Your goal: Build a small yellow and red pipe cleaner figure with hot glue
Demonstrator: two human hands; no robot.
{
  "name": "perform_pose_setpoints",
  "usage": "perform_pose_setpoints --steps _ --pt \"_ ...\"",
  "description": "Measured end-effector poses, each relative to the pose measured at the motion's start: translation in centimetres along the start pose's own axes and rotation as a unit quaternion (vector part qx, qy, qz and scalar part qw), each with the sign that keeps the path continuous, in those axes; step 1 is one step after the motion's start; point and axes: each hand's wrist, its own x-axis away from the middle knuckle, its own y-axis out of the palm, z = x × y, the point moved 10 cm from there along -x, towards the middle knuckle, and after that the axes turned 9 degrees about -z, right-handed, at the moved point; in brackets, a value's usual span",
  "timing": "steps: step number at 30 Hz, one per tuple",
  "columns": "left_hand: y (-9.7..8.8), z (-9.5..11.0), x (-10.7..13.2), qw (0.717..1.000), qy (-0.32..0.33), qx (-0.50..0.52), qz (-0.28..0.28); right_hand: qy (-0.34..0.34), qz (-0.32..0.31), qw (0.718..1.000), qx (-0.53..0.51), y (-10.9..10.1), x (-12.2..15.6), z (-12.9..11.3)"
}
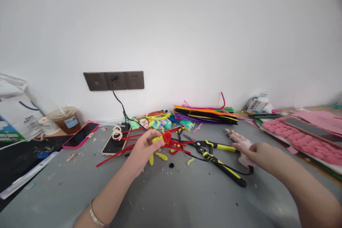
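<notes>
My left hand (142, 153) is closed in a pinch on a small red and yellow pipe-cleaner piece (167, 136), its fuzzy red end pointing right. Over on the right, my right hand (255, 153) grips a pale pink glue gun (236, 136) lying at the table, nozzle toward the wall; a black cord leaves its lower end. Between the hands rest spring-handled cutters (223, 165) with black and yellow handles, blades pointing left. Red pipe cleaners (114, 156) lie behind and under my left hand. Yellow fuzzy pieces (161, 156) and a black pompom (171, 165) sit just in front.
Against the wall lies a bundle of coloured pipe cleaners (205, 115). To the left are a phone (113, 144), a pink-cased phone (81, 136) and a drink cup (66, 121). Pink fuzzy sheets (296, 135) cover the right side. A power cord (120, 101) drops from the wall socket.
</notes>
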Motion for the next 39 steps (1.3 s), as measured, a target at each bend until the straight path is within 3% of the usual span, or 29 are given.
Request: perform_pose_setpoints --steps 3,7,11,15,19,22,24,26,28,33,36,39 --pt "0.0 -0.1 -0.1 1.000 0.005 -0.013 -0.002 0.089 -0.136 0.986 -0.022 2.3 1.1 0.6" --pt "-0.4 -0.4 -0.1 1.000 -0.009 -0.005 0.023 0.095 -0.205 0.973 -0.044 3.7 2.8 -0.2" --pt "-0.3 -0.3 0.0 0.999 -0.022 -0.010 0.027 0.067 -0.164 0.980 -0.094 3.7 2.6 0.4" --pt "-0.3 0.0 0.2 0.999 -0.012 -0.014 0.028 0.103 -0.118 0.973 -0.168 2.8 3.1 1.6" --pt "-0.2 -0.1 0.2 1.000 -0.010 -0.006 0.028 0.075 -0.030 0.959 -0.272 0.5 4.7 0.8" --pt "-0.3 0.0 0.2 0.999 -0.001 -0.011 0.035 0.002 0.035 0.924 -0.381 -1.2 6.0 -1.4" --pt "-0.5 0.3 0.2 0.999 0.011 -0.014 0.041 -0.042 0.032 0.870 -0.490 -1.4 6.8 -3.5" --pt "-0.9 0.6 0.2 0.998 0.027 -0.016 0.052 -0.083 -0.005 0.825 -0.559 -1.2 7.3 -6.4" --pt "-1.3 0.8 0.2 0.997 0.040 -0.013 0.062 -0.135 -0.071 0.801 -0.579 -0.5 7.8 -10.1" --pt "-1.8 1.1 0.3 0.996 0.039 0.009 0.084 -0.251 -0.202 0.705 -0.632 1.2 9.0 -17.2" --pt "-2.1 1.0 0.4 0.995 0.029 0.015 0.099 -0.275 -0.235 0.682 -0.635 2.8 9.2 -19.2" --pt "-2.5 1.0 0.5 0.993 0.032 0.009 0.114 -0.280 -0.235 0.703 -0.611 4.6 9.4 -19.9"
